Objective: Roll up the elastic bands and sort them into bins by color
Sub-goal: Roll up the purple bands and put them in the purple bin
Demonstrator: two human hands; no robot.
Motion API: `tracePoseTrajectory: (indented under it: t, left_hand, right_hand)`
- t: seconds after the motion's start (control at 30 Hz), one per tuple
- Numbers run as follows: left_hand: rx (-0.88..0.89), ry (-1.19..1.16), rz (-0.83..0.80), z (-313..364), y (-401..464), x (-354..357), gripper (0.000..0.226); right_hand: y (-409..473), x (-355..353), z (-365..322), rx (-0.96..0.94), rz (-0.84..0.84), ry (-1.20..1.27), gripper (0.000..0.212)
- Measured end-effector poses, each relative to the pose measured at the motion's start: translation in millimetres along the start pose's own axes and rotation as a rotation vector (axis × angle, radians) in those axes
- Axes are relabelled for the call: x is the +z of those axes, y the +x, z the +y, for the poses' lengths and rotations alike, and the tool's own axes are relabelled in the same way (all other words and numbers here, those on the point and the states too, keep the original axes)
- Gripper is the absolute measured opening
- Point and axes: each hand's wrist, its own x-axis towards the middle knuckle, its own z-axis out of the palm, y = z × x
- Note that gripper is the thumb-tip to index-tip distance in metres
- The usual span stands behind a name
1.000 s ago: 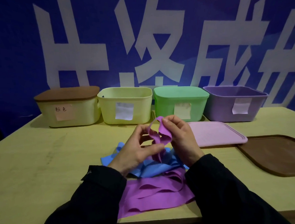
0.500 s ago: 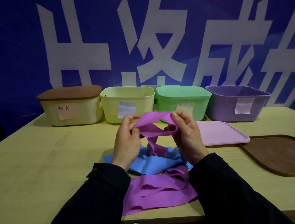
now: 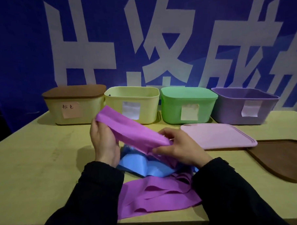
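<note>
Mid-frame, the left hand pinches the upper end of a purple band, and the right hand grips its lower end, holding it stretched above the table. More purple bands and blue bands lie heaped at the near edge. Four bins line the far edge, two of them lidded. Two lids lie at right; bare tabletop spreads left.

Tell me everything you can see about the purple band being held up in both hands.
The purple band is a wide, flat, matte strip that looks like thin stretchy rubber. It is unrolled, stretched on a slant above the table: the left hand grips its higher end, the right hand pinches the lower end, where it bunches and drapes down. It hangs over the blue bands.
</note>
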Motion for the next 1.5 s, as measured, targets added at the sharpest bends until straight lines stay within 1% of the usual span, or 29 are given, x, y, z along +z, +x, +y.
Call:
tracePoseTrajectory:
  t: [0.03,0.1,0.17,0.23,0.3,0.37,0.43,0.5,0.63,0.7,0.77,0.8,0.87,0.93,1.0,1.17,1.23,1.3,1.33,1.37,1.4,1.43,1.5]
  left_hand:
    - [-0.029,-0.018,0.008,2,1,-1,0.021]
    - [-0.032,-0.01,-0.02,0,4,-4,0.019]
    - [0.027,0.048,-0.109,-4,5,-6,0.016]
    - [0.075,0.139,-0.196,-6,3,-7,0.007]
    - [0.11,0.248,-0.235,-6,2,-7,0.021]
    - [0.142,0.326,-0.233,-5,1,-6,0.026]
    - [0.151,0.355,-0.169,-4,1,-6,0.028]
    - [0.149,0.348,-0.11,-3,3,-7,0.028]
    - [0.206,0.527,-0.05,-10,9,-12,0.022]
    - [0.23,0.601,-0.006,-12,10,-14,0.022]
    - [0.225,0.626,0.0,-13,9,-14,0.023]
    - [0.202,0.6,-0.012,-12,8,-13,0.024]
    - [0.119,0.433,-0.033,-8,7,-12,0.028]
    - [0.026,0.209,-0.043,-3,7,-11,0.036]
    - [-0.008,0.108,-0.051,0,8,-12,0.034]
    - [0.053,0.128,-0.103,1,0,-9,0.021]
    - [0.074,0.154,-0.12,2,-1,-8,0.02]
    - [0.116,0.238,-0.136,1,-3,-7,0.018]
    - [0.144,0.298,-0.153,1,-5,-6,0.019]
    - [0.172,0.353,-0.178,0,-7,-5,0.022]
    - [0.201,0.397,-0.206,-1,-8,-4,0.026]
    - [0.227,0.432,-0.232,-1,-9,-3,0.031]
    - [0.265,0.459,-0.269,-1,-11,-1,0.034]
  right_hand:
    - [-2,-4,-2,-0.003,0.004,0.083,0.02]
    - [-2,-9,1,-0.018,0.048,0.385,0.025]
    - [-1,-17,3,-0.049,0.16,0.653,0.03]
    - [0,-23,4,-0.067,0.182,0.879,0.025]
    - [-1,-27,1,-0.031,0.2,1.027,0.02]
    - [-2,-30,0,0.01,0.268,1.067,0.019]
    - [-1,-32,2,0.043,0.362,1.038,0.018]
    - [0,-33,6,0.046,0.428,0.959,0.018]
    - [0,-31,14,0.077,0.521,0.695,0.029]
    - [1,-31,16,0.09,0.583,0.608,0.027]
    - [2,-32,18,0.071,0.642,0.481,0.022]
    - [3,-32,20,0.072,0.671,0.438,0.017]
    - [2,-34,21,0.089,0.704,0.464,0.012]
    - [2,-37,23,0.104,0.719,0.555,0.016]
    - [3,-39,27,0.142,0.731,0.533,0.018]
    - [5,-34,38,0.255,0.691,0.321,0.01]
    - [4,-34,35,0.246,0.722,0.244,0.012]
    - [1,-34,27,0.198,0.783,0.184,0.014]
    - [0,-33,21,0.154,0.784,0.197,0.015]
    - [1,-31,12,0.104,0.748,0.22,0.018]
    - [3,-30,2,0.05,0.67,0.231,0.022]
    - [8,-29,-8,0.001,0.56,0.226,0.025]
    - [22,-24,-29,-0.071,0.314,0.225,0.023]
